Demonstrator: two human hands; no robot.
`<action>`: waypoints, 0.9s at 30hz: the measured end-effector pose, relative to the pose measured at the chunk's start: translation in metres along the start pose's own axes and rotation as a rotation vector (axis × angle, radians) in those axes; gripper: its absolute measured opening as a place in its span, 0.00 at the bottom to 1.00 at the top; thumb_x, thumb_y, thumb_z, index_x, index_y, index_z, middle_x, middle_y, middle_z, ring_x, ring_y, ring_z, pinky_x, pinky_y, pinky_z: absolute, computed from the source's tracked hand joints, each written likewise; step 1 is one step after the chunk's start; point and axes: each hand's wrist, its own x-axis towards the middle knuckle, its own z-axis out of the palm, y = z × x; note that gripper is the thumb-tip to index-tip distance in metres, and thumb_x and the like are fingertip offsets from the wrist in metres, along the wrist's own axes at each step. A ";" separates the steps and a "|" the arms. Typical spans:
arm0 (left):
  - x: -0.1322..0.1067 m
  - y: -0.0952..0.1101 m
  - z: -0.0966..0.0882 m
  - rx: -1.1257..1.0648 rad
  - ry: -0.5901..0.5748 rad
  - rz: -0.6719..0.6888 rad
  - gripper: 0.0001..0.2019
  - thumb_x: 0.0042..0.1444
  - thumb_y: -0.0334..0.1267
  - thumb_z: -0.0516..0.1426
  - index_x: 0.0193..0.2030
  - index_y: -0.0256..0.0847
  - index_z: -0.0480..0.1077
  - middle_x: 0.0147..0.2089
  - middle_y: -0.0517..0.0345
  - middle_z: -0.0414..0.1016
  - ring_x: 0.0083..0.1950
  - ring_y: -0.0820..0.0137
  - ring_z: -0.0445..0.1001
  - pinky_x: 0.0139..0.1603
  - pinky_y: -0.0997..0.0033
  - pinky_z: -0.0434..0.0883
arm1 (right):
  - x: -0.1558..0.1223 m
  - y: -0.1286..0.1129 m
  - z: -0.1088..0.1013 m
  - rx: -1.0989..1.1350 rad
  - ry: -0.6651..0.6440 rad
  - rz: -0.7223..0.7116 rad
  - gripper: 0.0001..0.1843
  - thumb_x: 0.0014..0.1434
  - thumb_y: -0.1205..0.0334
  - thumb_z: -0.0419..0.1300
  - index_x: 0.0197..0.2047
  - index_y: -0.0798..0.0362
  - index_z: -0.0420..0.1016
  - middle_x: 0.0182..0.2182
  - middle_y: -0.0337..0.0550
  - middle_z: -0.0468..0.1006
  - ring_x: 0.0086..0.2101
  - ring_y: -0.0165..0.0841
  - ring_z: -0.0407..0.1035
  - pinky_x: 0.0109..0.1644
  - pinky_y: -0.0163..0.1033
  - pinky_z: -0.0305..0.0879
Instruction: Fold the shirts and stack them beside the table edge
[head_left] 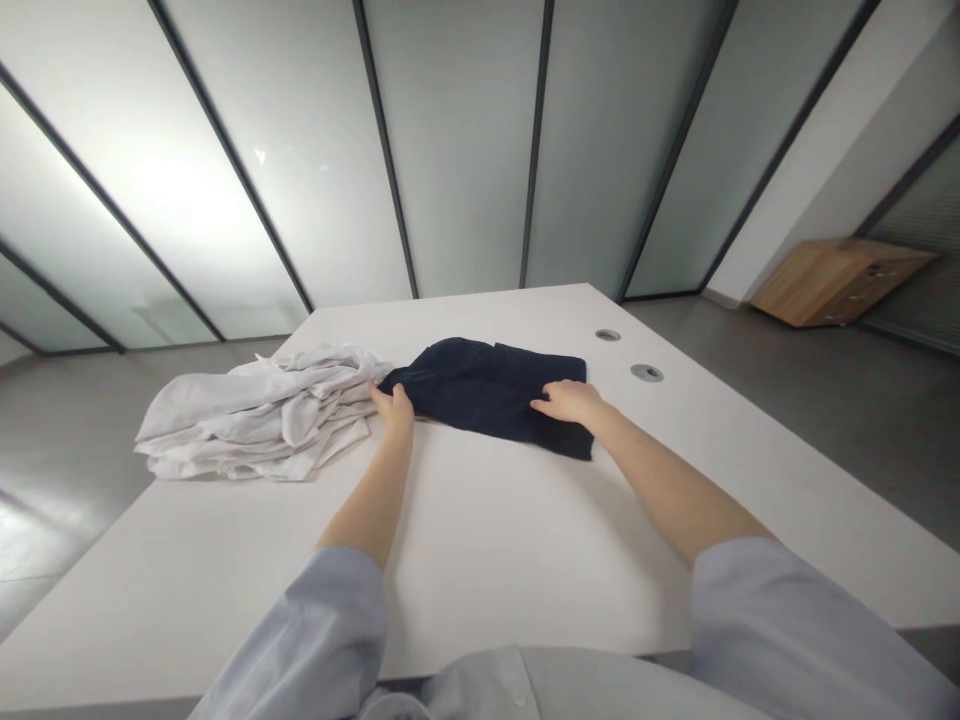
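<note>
A dark navy folded garment (480, 385) lies across the middle of the white table, its exact kind unclear from the folds. At its narrow left end, my left hand (394, 408) pinches the cloth between thumb and fingers. My right hand (574, 402) rests on top near the squared right end, its thumb and fingers apart on the fabric. Just left of my left hand is a loose heap of white garments (262, 415), crumpled and layered; its right side meets the navy cloth.
The white table (510, 550) reaches up to my body. Two round cable grommets, one farther back (607, 335) and one nearer (646, 373), sit in its right side. Beyond stand frosted glass panels (457, 150). A wooden cabinet (832, 280) is on the floor at right.
</note>
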 end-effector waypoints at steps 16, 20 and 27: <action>-0.050 0.037 0.019 0.522 -0.696 0.435 0.33 0.58 0.60 0.50 0.63 0.41 0.63 0.70 0.43 0.57 0.71 0.51 0.54 0.69 0.48 0.52 | 0.068 0.034 0.011 0.198 0.114 0.214 0.24 0.58 0.52 0.57 0.56 0.50 0.75 0.54 0.52 0.75 0.53 0.49 0.69 0.52 0.50 0.65; -0.051 0.040 0.018 0.541 -0.696 0.420 0.33 0.58 0.59 0.51 0.64 0.39 0.63 0.71 0.42 0.56 0.71 0.50 0.53 0.68 0.48 0.52 | 0.073 0.028 0.009 0.176 0.100 0.168 0.15 0.57 0.61 0.56 0.44 0.48 0.81 0.46 0.47 0.80 0.48 0.46 0.72 0.52 0.49 0.65; -0.051 0.037 0.021 0.516 -0.691 0.425 0.32 0.58 0.59 0.51 0.63 0.41 0.63 0.71 0.44 0.57 0.71 0.51 0.53 0.68 0.48 0.52 | 0.083 0.025 0.011 0.240 0.163 0.094 0.23 0.59 0.56 0.56 0.56 0.54 0.73 0.53 0.54 0.75 0.50 0.45 0.70 0.52 0.45 0.65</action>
